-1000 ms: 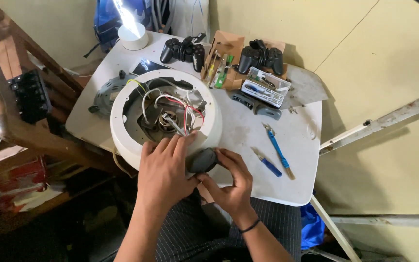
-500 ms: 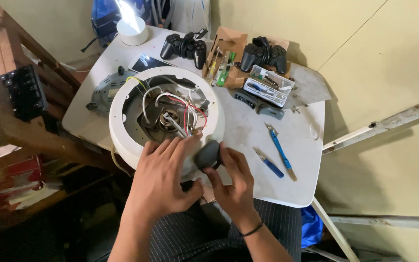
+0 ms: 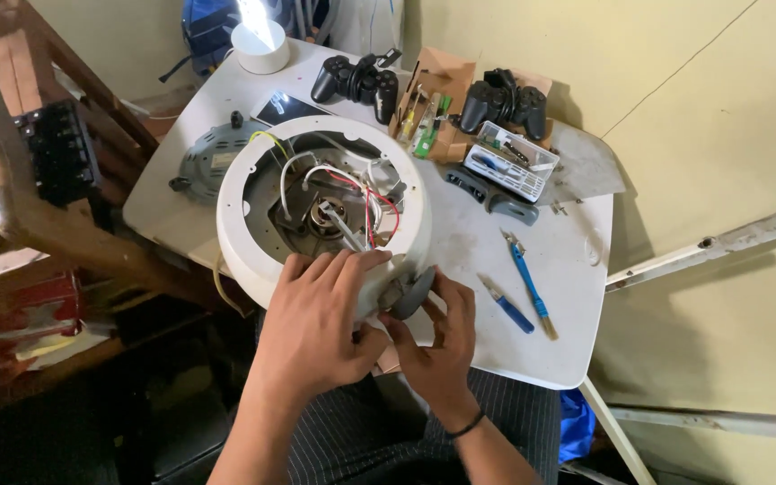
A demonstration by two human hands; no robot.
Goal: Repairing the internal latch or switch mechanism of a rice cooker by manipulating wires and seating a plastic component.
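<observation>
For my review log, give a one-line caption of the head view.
Both hands, left hand and right hand, grip the near rim of an opened white round appliance, its wires exposed.

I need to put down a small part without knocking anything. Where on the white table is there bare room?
The clearest patch of the white table lies at its near right corner, below the blue-handled tools. A smaller strip lies between the white appliance housing and those tools. The far edge is crowded with game controllers, a cardboard box and a tool case.
</observation>
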